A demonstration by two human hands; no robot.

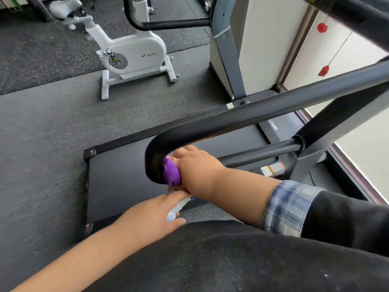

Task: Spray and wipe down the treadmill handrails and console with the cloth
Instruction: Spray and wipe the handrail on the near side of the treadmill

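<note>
Right hand [197, 167] is clamped on the purple cloth [171, 172], pressing it against the inside of the handrail [242, 116] bend, right about the middle of the frame. The cloth is bunched up between the palm and the black tube, so only a wad of it shows.

Left hand [151, 211] sits just below, lower centre, fingers wrapped around a pale spray bottle [174, 211]. Most of the bottle is hidden by the hand and it's blurry, so I can't make out the nozzle or which way it points.

The rail runs from that bend up toward the right edge, crossing in front of the treadmill's belt [117, 178] and its side frame. A thinner lower bar [263, 151] goes from behind the right wrist to a grey upright [320, 152] at the right. Another thick black bar cuts across the upper right corner, very close to the camera. The person's dark top fills the bottom of the frame, with a plaid cuff [288, 209] on the right arm.

Around it: a white exercise bike [134, 53] sits upper left of centre, well apart from the treadmill. A second machine with a grey column [225, 47] and a curved black handle stands at top centre. A red cord [334, 51] with two red pieces hangs at upper right against a bright pane.

Floor [42, 133] is dark grey rubber matting, speckled in the upper left.
</note>
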